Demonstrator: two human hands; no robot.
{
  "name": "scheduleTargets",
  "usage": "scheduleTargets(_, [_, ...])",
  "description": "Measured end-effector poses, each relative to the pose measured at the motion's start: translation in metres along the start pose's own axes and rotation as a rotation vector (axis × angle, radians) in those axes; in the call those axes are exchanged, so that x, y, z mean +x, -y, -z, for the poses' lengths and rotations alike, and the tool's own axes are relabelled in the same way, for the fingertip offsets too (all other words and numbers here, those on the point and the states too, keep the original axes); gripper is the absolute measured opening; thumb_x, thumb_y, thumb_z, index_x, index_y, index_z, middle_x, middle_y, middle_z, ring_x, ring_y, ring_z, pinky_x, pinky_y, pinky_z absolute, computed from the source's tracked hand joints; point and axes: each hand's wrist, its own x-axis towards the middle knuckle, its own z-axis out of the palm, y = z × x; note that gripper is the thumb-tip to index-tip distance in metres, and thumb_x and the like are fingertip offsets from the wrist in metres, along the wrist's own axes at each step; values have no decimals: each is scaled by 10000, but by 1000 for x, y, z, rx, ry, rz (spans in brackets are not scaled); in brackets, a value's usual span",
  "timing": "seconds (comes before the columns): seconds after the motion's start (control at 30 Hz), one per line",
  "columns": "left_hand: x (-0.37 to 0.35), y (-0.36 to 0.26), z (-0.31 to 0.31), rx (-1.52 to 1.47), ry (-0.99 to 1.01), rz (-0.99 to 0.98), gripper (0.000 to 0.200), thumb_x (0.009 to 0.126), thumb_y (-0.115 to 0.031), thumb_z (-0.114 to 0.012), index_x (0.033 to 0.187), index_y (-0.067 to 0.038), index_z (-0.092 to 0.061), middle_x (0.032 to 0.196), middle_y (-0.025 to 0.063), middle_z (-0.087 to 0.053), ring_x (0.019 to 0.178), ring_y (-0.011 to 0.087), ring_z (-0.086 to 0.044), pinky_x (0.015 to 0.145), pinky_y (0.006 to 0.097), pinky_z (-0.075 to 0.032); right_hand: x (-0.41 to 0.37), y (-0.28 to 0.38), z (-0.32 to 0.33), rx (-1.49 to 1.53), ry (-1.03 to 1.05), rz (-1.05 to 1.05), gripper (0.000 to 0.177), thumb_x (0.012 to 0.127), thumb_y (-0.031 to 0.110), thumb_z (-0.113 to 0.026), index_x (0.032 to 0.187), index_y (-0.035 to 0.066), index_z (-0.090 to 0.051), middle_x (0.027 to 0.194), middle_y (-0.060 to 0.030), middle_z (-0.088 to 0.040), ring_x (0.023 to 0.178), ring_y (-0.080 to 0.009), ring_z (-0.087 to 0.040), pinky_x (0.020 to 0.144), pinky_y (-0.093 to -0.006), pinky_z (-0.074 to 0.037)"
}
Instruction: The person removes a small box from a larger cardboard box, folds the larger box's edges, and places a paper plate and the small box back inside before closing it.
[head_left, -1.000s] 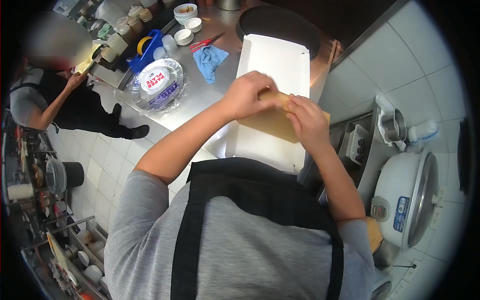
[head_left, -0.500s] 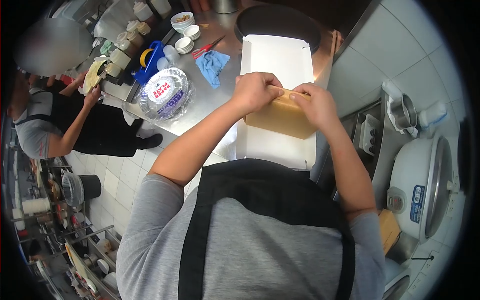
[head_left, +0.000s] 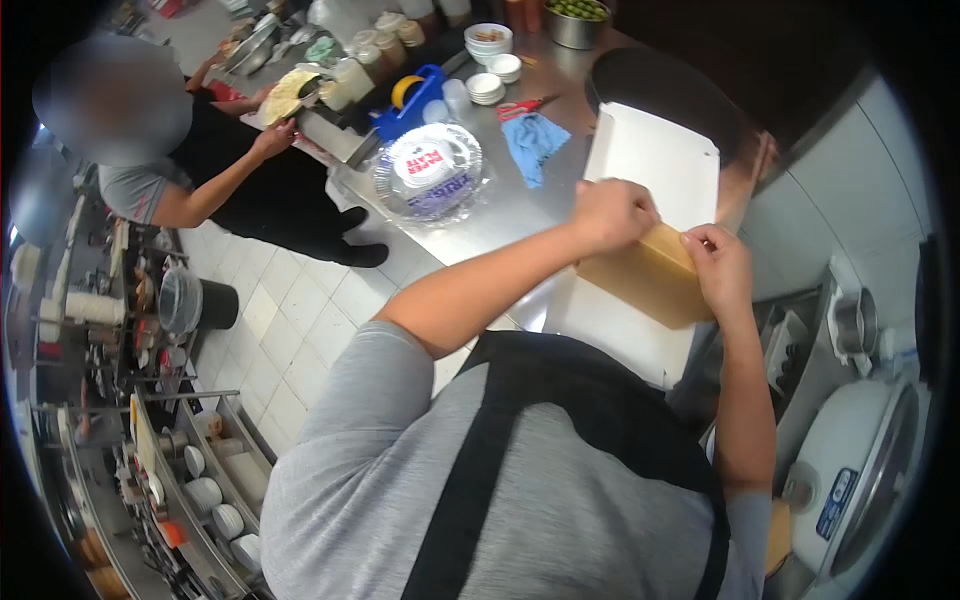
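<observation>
A brown cardboard takeout box (head_left: 645, 285) is between my two hands, held by its upper edge. My left hand (head_left: 614, 215) is closed on the left end of that edge, its fingers curled. At the other end, my right hand (head_left: 722, 268) pinches the corner between thumb and fingers. Beneath and behind it lies a larger white cardboard box (head_left: 655, 165), spread open with its white inside showing. The brown box covers the middle of the white one. What the brown box contains is hidden.
On the steel table (head_left: 500, 220) are wrapped paper plates (head_left: 425, 175), a blue cloth (head_left: 536, 145), red scissors (head_left: 522, 107) and a blue tape dispenser (head_left: 410, 100). A round black tray (head_left: 660, 95) lies behind. A co-worker (head_left: 270, 190) stands left, holding something pale. A large cooker (head_left: 850, 480) sits right.
The view has swung left, so the table's contents appear farther right. My hands have moved farther apart along the brown box's upper edge and still grip it.
</observation>
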Motion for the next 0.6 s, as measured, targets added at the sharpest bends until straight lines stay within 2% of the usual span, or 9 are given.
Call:
scheduleTargets(0.1, [-3,8,-5,-85,-48,-42,182,797,-257,-674,849,-91,-728,788,121,-690,704,250,-662,700,356,-508,-8,-6,14,-136,-70,63,168,842,253,-667,821,87,-688,797,-43,-648,774,-230,-623,710,-356,-438])
scheduleTargets(0.2, [-7,2,-5,-161,-29,-9,167,829,-196,-670,861,-34,-700,789,126,-674,701,203,-650,687,313,-505,-14,-6,13,-242,-144,164,162,849,264,-666,818,106,-684,800,-20,-634,819,-209,-603,762,-359,-390])
scheduleTargets(0.3, [-9,9,-10,-271,-84,-36,157,854,-158,-659,857,-2,-675,783,100,-660,707,160,-624,675,287,-495,-20,-9,11,-326,-191,183,160,856,266,-662,810,114,-676,794,-9,-620,829,-205,-587,781,-366,-362])
scheduleTargets(0.33, [-7,16,-12,-361,-138,-89,177,879,-180,-654,851,-6,-667,785,57,-650,714,121,-590,658,277,-477,-23,-15,14,-346,-219,187,158,857,261,-661,804,113,-673,790,-6,-616,824,-204,-586,779,-366,-361])
scheduleTargets(0.37, [-7,21,-13,-405,-102,-9,186,885,-190,-656,853,-7,-664,789,49,-645,711,111,-579,656,271,-472,-25,-21,17,-368,-248,194,157,859,257,-660,799,112,-671,785,-2,-612,819,-203,-584,778,-366,-361])
scheduleTargets(0.43, [-12,18,-7,-491,-28,158,204,898,-210,-659,859,-9,-657,799,35,-634,705,92,-556,651,259,-462,-29,-31,20,-266,-260,172,154,870,240,-650,805,100,-663,800,-21,-613,810,-218,-583,765,-356,-379])
scheduleTargets(0.47, [-11,26,-14,-445,-62,88,222,915,-229,-653,887,-9,-646,799,13,-618,717,69,-529,656,239,-441,-32,-34,19,-212,-264,158,153,875,231,-645,808,94,-659,807,-31,-614,806,-225,-582,759,-351,-389])
scheduleTargets(0.57, [-3,44,-22,-660,35,156,296,903,-242,-663,1088,-23,-591,1019,61,-624,905,107,-559,807,261,-456,-31,-41,11,125,-281,37,194,908,217,-606,809,53,-632,818,-74,-607,782,-210,-577,730,-317,-424])
scheduleTargets(0.6, [-7,47,-21,-776,41,74,374,895,-242,-672,1172,-33,-533,1112,75,-582,997,129,-533,874,280,-433,-33,-49,6,227,-338,-4,208,925,217,-589,819,42,-624,820,-77,-606,780,-196,-572,723,-310,-431])
